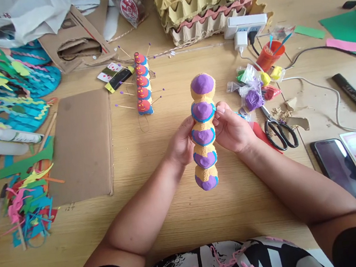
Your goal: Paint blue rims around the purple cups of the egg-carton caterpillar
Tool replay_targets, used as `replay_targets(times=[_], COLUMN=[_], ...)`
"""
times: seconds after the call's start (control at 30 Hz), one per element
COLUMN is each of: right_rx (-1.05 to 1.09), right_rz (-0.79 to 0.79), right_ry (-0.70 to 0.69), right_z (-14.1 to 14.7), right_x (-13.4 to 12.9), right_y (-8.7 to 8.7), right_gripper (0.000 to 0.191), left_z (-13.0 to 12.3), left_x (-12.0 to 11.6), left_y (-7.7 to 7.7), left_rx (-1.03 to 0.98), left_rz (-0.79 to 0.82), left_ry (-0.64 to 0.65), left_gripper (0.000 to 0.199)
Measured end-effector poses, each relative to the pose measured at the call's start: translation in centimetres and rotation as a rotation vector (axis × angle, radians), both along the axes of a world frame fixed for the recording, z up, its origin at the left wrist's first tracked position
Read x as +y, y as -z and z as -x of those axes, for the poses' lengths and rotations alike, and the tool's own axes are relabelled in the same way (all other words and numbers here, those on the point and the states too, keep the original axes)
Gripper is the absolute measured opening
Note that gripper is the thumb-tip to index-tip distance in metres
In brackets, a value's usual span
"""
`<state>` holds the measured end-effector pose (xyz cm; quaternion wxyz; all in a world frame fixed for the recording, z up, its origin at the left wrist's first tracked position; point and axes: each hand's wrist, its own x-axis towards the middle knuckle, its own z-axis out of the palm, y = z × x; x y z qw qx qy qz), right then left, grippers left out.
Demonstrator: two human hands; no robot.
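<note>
Upright before me is a strip of egg carton (202,136), its several yellowish bumps capped with purple clay. Thin blue clay edging runs round the lower caps, while the top cap shows purple only. My left hand (182,144) is closed on the strip's left side, fingers partly hidden behind it. At the right edge of the second bump, my right hand (233,128) pinches a bit of blue clay (214,109) against the carton. Beyond my hands stands a finished-looking carton caterpillar (142,83) with red faces, blue edging and purple-tipped sticks.
Right of my hands lie bagged clay (254,98), black-handled scissors (280,132), an orange cup (271,56) and a phone (340,168). To the left are a cardboard sheet (80,147) and paper scraps (32,202). Egg cartons (206,1) are stacked behind, beside a power strip (245,24).
</note>
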<state>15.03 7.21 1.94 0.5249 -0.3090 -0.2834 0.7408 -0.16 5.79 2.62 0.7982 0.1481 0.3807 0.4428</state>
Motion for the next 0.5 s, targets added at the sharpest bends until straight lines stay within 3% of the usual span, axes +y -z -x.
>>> replay_targets(times=[0.23,0.5], right_rx=[0.085,0.149], right_rz=[0.06,0.097], right_ry=[-0.018,-0.002], right_z=[0.1,0.0], right_x=[-0.1,0.0], right_y=[-0.2,-0.7], right_gripper=[0.053,0.049], left_z=[-0.1,0.2], left_x=[-0.1,0.1], left_y=[0.0,1.1], left_rx=[0.015,0.026], left_rz=[-0.05,-0.116], left_ry=[0.033,0.051], left_gripper=[0.027,0.035])
